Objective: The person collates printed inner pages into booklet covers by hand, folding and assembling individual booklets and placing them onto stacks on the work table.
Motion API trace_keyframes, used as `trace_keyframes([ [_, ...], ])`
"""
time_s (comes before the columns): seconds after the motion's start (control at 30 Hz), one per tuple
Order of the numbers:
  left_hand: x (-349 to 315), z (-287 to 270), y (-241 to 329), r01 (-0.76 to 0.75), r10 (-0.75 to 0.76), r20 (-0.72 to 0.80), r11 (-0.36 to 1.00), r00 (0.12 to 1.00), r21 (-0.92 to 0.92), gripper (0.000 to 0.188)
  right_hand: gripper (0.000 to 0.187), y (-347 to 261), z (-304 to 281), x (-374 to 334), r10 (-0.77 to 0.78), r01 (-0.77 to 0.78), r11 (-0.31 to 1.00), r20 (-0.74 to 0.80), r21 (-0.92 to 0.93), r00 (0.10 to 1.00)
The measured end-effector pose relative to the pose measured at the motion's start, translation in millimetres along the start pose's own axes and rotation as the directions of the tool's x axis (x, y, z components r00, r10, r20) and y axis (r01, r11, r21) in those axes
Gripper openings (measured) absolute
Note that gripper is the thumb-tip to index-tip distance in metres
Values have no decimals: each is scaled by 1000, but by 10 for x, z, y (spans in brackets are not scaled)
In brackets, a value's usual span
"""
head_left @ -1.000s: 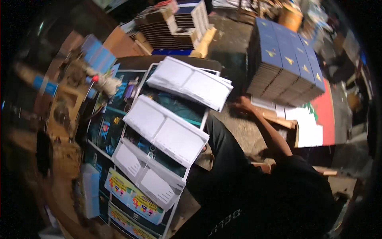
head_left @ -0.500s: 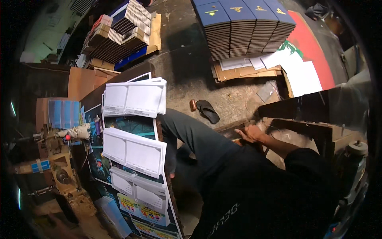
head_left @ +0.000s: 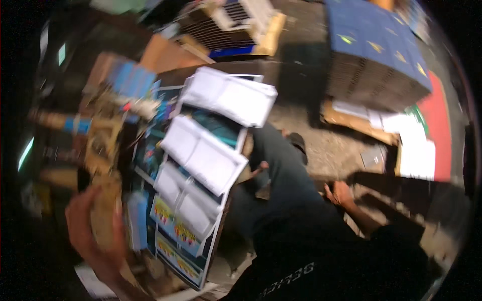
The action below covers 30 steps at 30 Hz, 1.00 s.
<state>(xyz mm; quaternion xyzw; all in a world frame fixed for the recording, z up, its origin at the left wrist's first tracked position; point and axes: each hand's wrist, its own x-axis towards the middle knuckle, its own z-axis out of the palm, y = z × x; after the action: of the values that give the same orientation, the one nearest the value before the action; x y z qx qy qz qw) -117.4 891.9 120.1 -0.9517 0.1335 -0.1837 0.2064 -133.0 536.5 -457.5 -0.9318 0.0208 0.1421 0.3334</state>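
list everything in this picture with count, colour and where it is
Table: one, dark, left of centre
Printed sheets: several, dark teal, on the table
Paper stacks: three, white, on those sheets
Cartoon prints: two piles, yellow and blue, table's near end
Pale stack: one, light blue, left of the prints
Machine: one, tan, left
Book pile: books uncountable, blue covers, upper right
Cardboard: uncounted, brown, under the book pile
Loose sheets: several, white, right
Red panel: one, red, far right
Left hand: one, bare, blurred, lower left, open
Right hand: one, bare, right of centre, grip unclear
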Motion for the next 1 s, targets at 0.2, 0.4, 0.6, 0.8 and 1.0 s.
trace_keyframes([
  [0.2,-520,293,-1687,508,-514,-163,858,842,-77,50,32,677,516,41,-241,211,967,-252,-139,937],
  [0.4,-2126,1092,-3733,617,-634,-277,771,722,-155,56,42,1016,742,278,-35,37,975,15,-217,999],
  [0.6,-2098,1857,-3668,744,-855,362,42,372,-667,115,41,1099,471,352,-38,49,990,84,-129,996],
  [0.8,-1918,1905,-3552,598,-897,220,60,384,-799,118,39,1110,274,546,-21,41,989,140,-143,990],
  [1.0,-1857,1949,-3520,551,-884,39,254,465,-795,113,38,1043,162,638,-9,38,986,175,-160,985],
])
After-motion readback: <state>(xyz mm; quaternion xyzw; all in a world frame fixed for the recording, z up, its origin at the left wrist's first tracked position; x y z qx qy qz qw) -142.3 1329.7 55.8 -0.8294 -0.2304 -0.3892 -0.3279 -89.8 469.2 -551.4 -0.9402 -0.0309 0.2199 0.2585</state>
